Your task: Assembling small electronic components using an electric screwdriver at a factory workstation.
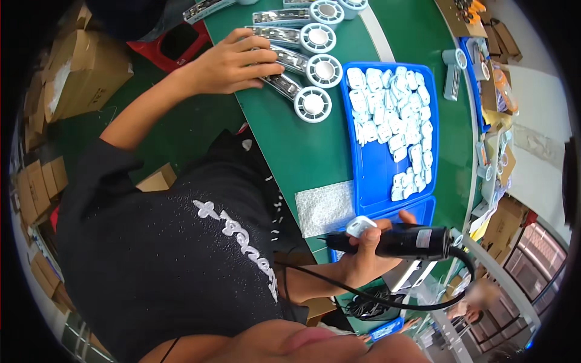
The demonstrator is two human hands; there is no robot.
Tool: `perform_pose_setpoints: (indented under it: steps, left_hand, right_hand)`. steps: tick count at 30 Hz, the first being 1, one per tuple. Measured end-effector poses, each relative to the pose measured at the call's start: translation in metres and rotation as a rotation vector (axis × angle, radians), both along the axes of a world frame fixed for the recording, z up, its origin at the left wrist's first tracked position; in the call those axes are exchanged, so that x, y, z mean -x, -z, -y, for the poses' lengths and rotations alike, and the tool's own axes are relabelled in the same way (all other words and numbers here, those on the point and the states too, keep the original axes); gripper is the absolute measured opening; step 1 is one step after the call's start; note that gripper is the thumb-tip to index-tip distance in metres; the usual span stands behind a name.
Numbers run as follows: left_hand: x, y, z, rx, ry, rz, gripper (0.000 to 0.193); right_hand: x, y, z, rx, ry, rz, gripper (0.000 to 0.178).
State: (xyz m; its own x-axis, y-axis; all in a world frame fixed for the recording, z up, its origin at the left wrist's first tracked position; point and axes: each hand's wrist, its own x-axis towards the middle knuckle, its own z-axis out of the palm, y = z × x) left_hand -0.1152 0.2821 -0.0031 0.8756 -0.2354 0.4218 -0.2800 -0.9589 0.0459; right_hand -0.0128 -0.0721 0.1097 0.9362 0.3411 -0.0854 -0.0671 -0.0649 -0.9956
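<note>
My left hand [236, 62] lies with its fingers spread over the ends of several long grey housings with round, ring-shaped heads [324, 70]. Inner parts show along the housings' open sides. The fingertips touch the nearest housing [282, 86]; where the thumb is, I cannot see. My right hand [367, 253] is wrapped round a black electric screwdriver [417, 241], its narrow tip pointing toward my body and a cable trailing from its back. The same hand keeps a small white plastic cover [361, 225] at the thumb and fingers.
A blue tray [370, 181] of small white covers [396, 115] lies on the green table [284, 142]. Beside it are a bubble-wrap sheet [325, 207] and a second blue tray [427, 209]. One more grey housing [452, 81] lies farther off. Cartons [85, 72] stand behind.
</note>
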Motion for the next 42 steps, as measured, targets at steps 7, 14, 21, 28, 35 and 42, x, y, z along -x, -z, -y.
perform_pose_setpoints:
  steps: [7, 14, 21, 28, 35, 42]
  left_hand:
    - [0.023, -0.020, 0.022, 0.435, 0.107, 0.055, 0.043]
    - [0.021, -0.018, 0.140, 0.957, 0.235, 0.433, 0.043]
    - [-0.007, -0.011, 0.201, 1.474, 0.236, -0.013, 0.075]
    - [-0.033, -0.033, 0.192, 1.260, 0.227, -0.040, 0.061]
    - [-0.039, -0.042, 0.212, 1.278, 0.348, 0.043, 0.037]
    - [-0.041, -0.039, 0.227, 1.308, 0.406, -0.091, 0.045]
  right_hand:
    - [0.032, 0.021, -0.007, 0.000, 0.170, 0.041, 0.055]
    - [0.046, 0.028, -0.016, -0.094, 0.085, -0.096, 0.050]
    - [0.041, 0.024, -0.029, -0.184, 0.006, -0.104, 0.048]
    - [0.035, 0.031, -0.038, 0.061, 0.179, 0.148, 0.039]
    - [0.033, 0.061, -0.005, 0.008, 0.181, 0.128, 0.063]
    - [0.027, 0.079, 0.020, 0.079, 0.120, 0.068, 0.068]
